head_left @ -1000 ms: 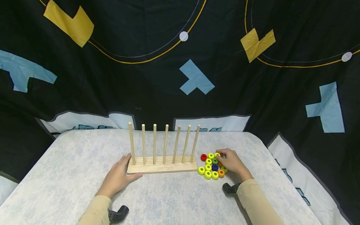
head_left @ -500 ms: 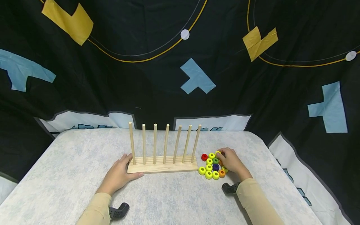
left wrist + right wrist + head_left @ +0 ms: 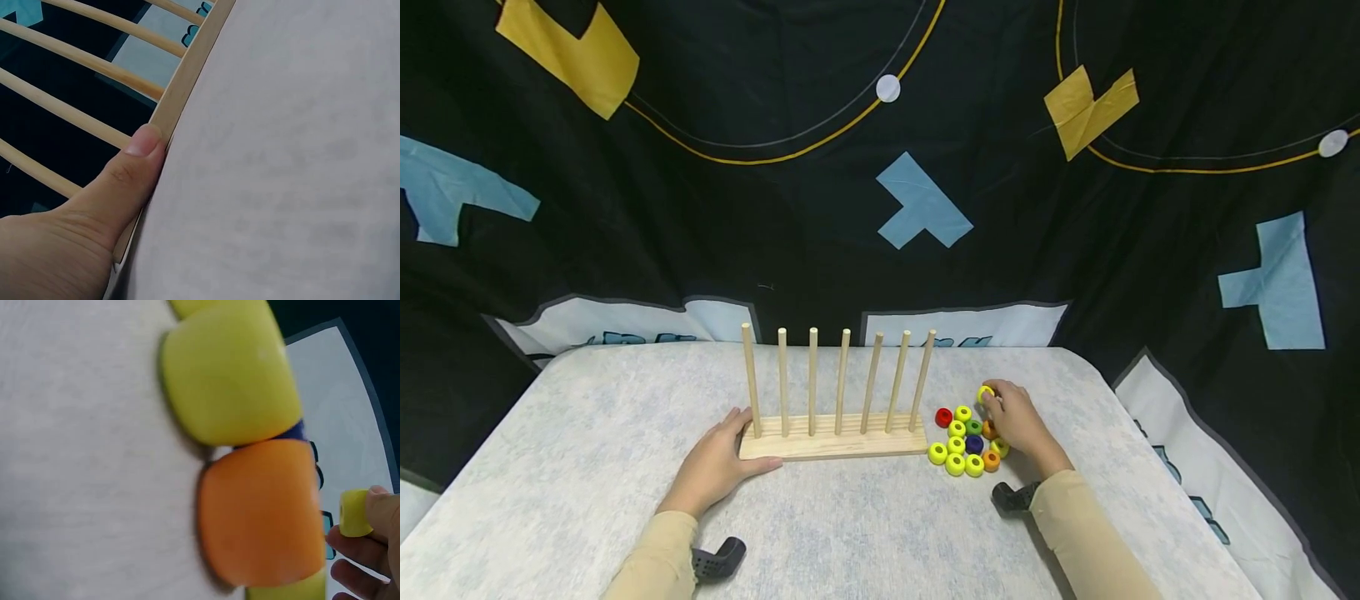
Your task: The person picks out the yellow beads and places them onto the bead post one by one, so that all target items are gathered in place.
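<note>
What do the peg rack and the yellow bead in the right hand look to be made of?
Peg rack: pale, unpainted wood, matte, with faint grain lines along its base and dowels. Yellow bead, pinched by the right hand: smooth, evenly coloured, slightly glossy; probably painted wood or plastic, the look leaves it open.

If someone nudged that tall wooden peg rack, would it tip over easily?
Probably not easily: the peg rack sits on a long flat base, though its seven pegs stand tall. It looks like light wood, so it may slide; the left hand rests against its end, likely steadying it.

Yellow ring point(image 3: 985, 392) (pale wooden rack point(image 3: 832, 437)), speckled grey table point(image 3: 587, 433)
</note>
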A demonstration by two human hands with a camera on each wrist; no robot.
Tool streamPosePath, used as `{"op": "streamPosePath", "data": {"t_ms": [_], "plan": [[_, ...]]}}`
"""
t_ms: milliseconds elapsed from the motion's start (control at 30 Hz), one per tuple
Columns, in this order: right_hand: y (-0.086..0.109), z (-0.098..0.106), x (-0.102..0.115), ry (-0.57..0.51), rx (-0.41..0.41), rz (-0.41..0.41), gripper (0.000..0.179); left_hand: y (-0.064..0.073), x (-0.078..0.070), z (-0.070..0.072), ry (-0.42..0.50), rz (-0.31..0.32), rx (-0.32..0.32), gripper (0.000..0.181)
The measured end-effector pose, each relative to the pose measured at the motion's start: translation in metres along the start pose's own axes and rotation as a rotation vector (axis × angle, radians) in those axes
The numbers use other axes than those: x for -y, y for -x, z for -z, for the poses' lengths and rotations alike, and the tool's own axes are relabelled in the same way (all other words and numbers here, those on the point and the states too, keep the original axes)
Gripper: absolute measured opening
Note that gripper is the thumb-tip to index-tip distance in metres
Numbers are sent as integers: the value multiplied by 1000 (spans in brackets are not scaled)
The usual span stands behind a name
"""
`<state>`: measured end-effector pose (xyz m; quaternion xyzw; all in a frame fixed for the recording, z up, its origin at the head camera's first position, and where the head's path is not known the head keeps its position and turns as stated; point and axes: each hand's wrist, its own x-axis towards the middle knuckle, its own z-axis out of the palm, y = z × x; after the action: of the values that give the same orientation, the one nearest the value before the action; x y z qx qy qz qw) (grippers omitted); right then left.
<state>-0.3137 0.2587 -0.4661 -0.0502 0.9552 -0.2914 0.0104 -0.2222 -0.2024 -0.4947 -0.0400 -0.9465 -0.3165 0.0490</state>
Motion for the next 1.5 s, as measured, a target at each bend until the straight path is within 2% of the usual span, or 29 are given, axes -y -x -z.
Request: {"op": "streamPosePath", "data": {"t_ms": [300, 467, 667, 967, 1200, 1500], "plan": [[-6, 21, 16, -44, -64, 27, 45, -7, -5, -7, 13, -3, -3, 105], [-13, 38, 33, -51, -119, 92, 43, -10, -9, -10, 23, 2, -2, 105], [-22, 61, 61, -72, -171, 160, 40, -12, -11, -13, 22, 13, 4, 106], [-31, 86, 110, -104, -205, 276, 40, -14, -11, -17, 0, 4, 11, 109], [-35, 92, 148, -86, -214, 400, 37, -14, -10, -19, -16, 2, -4, 109], [-28, 81, 195, -13, -182, 525, 35, -13, -11, -20, -43, -2, -15, 110]]}}
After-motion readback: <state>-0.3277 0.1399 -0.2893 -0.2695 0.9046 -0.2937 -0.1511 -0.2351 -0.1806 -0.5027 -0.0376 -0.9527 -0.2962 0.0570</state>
